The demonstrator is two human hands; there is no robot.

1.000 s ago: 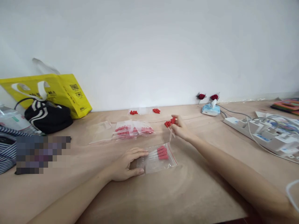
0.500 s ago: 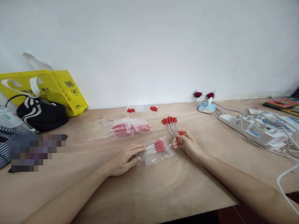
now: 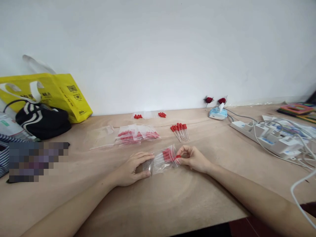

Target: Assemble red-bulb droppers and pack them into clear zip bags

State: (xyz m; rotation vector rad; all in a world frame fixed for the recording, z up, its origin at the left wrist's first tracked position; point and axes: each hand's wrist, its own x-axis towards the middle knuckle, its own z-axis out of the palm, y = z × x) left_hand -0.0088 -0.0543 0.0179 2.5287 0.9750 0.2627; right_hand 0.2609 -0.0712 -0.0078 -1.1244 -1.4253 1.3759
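Note:
A clear zip bag (image 3: pixel 161 164) lies near the middle of the table, with several red-topped clear droppers inside. My left hand (image 3: pixel 133 168) rests on its left end, fingers spread. At the bag's right opening, my right hand (image 3: pixel 192 158) pinches the red end of a dropper (image 3: pixel 177 157), whose stem seems to be within the bag. Just behind that hand, several loose red-topped droppers (image 3: pixel 181 129) lie in a fan. Further left are filled bags (image 3: pixel 138 133) with red tops showing through, beside flat clear bags (image 3: pixel 102 136).
Against the wall lies a bag with red pieces (image 3: pixel 148 115). On the left stand a yellow bag (image 3: pixel 76 98) and a black pouch (image 3: pixel 46 121). To the right are a tissue pack (image 3: pixel 218 113), a power strip (image 3: pixel 254 135) and cables.
My right hand has moved left to the bag's mouth, bringing the dropper it holds with it. My left hand has stayed nearly in place on the bag.

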